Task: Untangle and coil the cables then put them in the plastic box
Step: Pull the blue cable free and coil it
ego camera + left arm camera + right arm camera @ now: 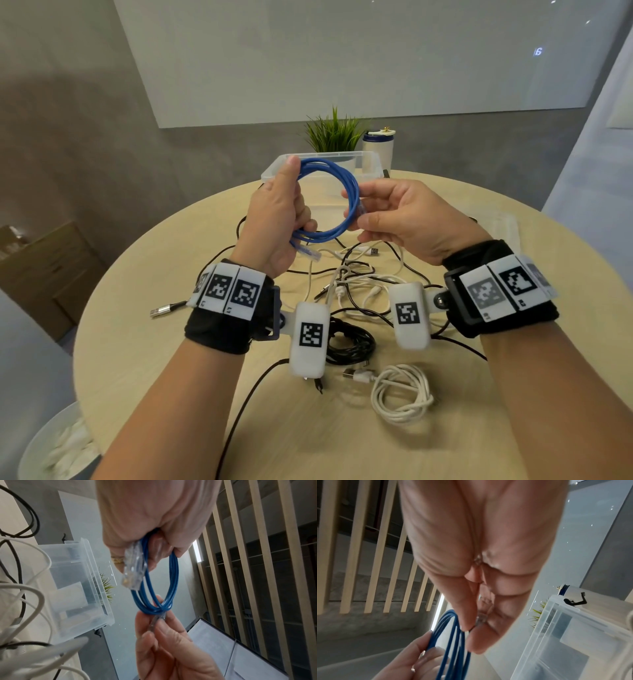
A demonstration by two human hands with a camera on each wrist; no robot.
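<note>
Aloft: blue cable (337, 202) coiled, left hand (277, 219) gripping the loops, right hand (394, 219) pinching its clear plug. Beyond, plastic box (370, 168); below, tangled cables (356, 291), white coil (402, 394) on worktop (154, 342).

blue cable (337, 192): coiled, held aloft | plastic box (274, 171): clear, open, table's far side
</note>
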